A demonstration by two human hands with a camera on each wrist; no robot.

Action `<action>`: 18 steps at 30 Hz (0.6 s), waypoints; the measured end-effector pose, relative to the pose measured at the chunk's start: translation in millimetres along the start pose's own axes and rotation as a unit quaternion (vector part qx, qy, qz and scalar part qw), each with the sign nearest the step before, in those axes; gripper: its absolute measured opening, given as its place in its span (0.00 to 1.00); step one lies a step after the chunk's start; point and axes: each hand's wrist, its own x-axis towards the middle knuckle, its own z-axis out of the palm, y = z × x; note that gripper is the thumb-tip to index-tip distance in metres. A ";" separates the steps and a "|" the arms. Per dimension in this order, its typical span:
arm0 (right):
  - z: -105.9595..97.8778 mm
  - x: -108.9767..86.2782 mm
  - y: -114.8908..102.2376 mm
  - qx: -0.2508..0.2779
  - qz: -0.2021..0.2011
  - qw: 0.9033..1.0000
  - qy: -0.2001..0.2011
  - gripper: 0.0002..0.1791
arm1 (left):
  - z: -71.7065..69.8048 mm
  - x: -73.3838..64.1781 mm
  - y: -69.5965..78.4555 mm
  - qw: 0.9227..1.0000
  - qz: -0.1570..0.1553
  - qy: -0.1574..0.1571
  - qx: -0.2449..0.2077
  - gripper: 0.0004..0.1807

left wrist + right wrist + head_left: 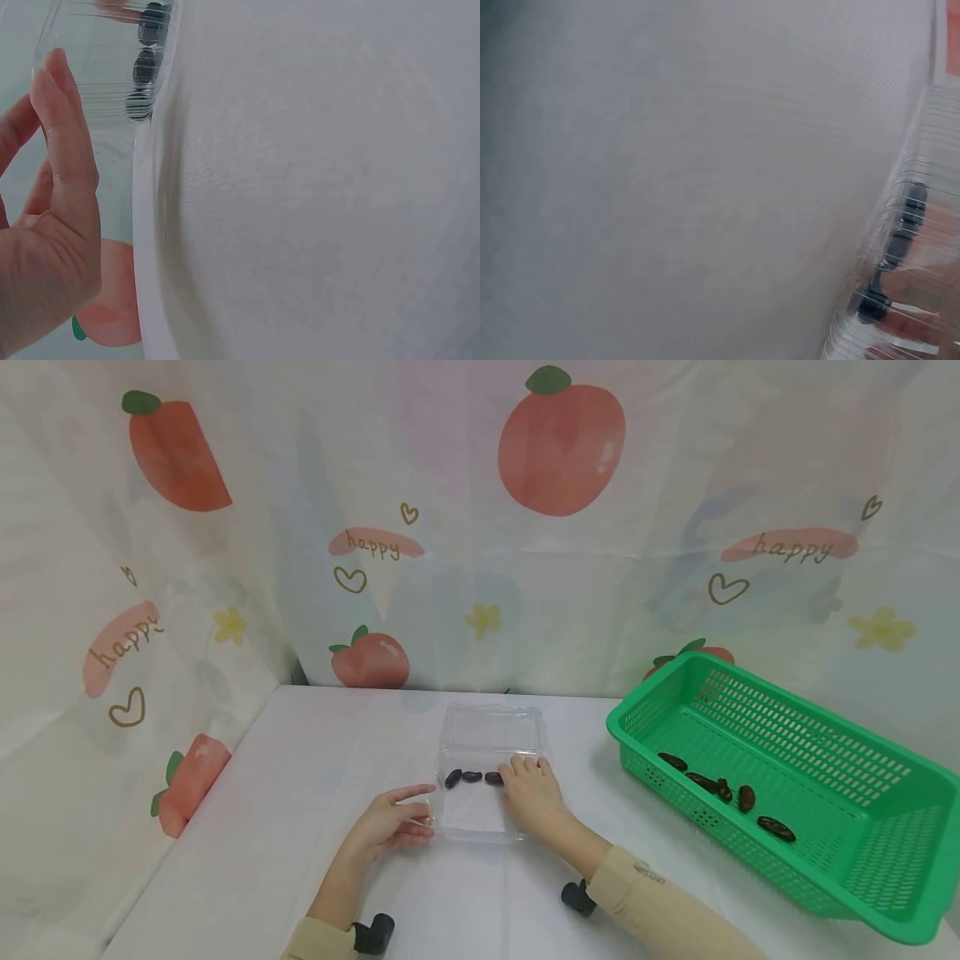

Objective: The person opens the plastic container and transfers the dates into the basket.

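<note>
A clear plastic clamshell box (480,814) lies with its lid raised on the table. Across its inside runs a row of dark brown dates (472,777). My left hand (392,822) is at the box's left side; in the left wrist view its extended fingers (64,135) touch the clear wall. My right hand (534,793) reaches into the right part of the box, fingers pointing down. Through the ribbed wall in the right wrist view, its fingertips pinch a date (873,306) at the end of the row, partly hidden by the fingers.
A green perforated basket (750,860) stands on the right of the white-covered table (247,860), holding several loose dates (746,798). Behind the table hangs a fruit-printed curtain (450,585). Each wrist bears a small black device (375,935).
</note>
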 end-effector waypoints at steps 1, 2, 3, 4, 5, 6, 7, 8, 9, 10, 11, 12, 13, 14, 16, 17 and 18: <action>0.7 0.6 -0.2 0.001 0.002 1.000 0.002 0.20 | -0.1 0.1 -0.1 1.000 0.000 -0.001 0.000 0.24; 1.4 1.1 -0.5 0.001 0.003 1.000 0.002 0.19 | -0.2 0.3 -0.2 1.000 0.001 -0.002 0.000 0.24; 2.1 1.6 -0.8 0.000 0.004 1.000 0.002 0.19 | -0.2 0.3 -0.2 1.000 0.001 -0.002 0.000 0.24; 2.9 2.0 -1.0 -0.002 0.005 1.000 0.003 0.18 | -0.2 0.3 -0.3 1.000 0.001 -0.003 0.000 0.24; 3.6 2.4 -1.3 -0.004 0.005 1.000 0.003 0.18 | -0.1 0.3 -0.4 1.000 0.002 -0.002 0.000 0.24; 4.0 2.7 -1.5 -0.007 0.005 1.000 0.003 0.18 | -0.1 0.3 -0.5 1.000 0.002 -0.002 0.000 0.24; 4.4 3.1 -1.7 -0.009 0.005 1.000 0.003 0.17 | -0.1 0.3 -0.5 1.000 0.002 -0.002 0.000 0.24; 4.6 3.3 -1.8 -0.011 0.004 1.000 0.002 0.17 | 0.0 0.3 -0.5 1.000 0.001 -0.002 0.000 0.24; 4.9 3.5 -1.8 -0.011 0.004 1.000 0.003 0.17 | 0.1 0.2 -0.4 1.000 0.001 -0.001 0.000 0.24; 5.2 3.7 -1.8 -0.011 0.004 1.000 0.003 0.17 | 0.3 0.1 -0.1 1.000 0.001 0.000 0.001 0.24; 5.3 3.9 -1.7 -0.012 0.003 1.000 0.003 0.16 | 0.4 0.1 0.0 1.000 0.000 0.001 0.001 0.24; 5.5 4.0 -1.5 -0.012 0.003 1.000 0.004 0.16 | 0.5 0.1 0.2 1.000 0.000 0.002 0.001 0.24; 5.6 4.0 -1.4 -0.012 0.002 1.000 0.004 0.16 | 0.6 0.1 0.3 1.000 0.000 0.002 0.001 0.24; 5.7 4.1 -1.3 -0.012 0.002 1.000 0.005 0.16 | 0.7 0.0 0.6 1.000 0.000 0.003 0.002 0.24; 5.3 3.9 -1.2 -0.015 0.000 1.000 0.007 0.16 | 0.9 -0.1 1.1 1.000 0.000 0.004 0.003 0.24; 4.9 3.7 -1.3 -0.017 -0.002 1.000 0.008 0.15 | 0.9 -0.1 1.2 1.000 0.000 0.004 0.003 0.24; 4.3 3.5 -1.4 -0.020 -0.004 1.000 0.008 0.15 | 0.9 -0.1 1.2 1.000 0.000 0.004 0.003 0.24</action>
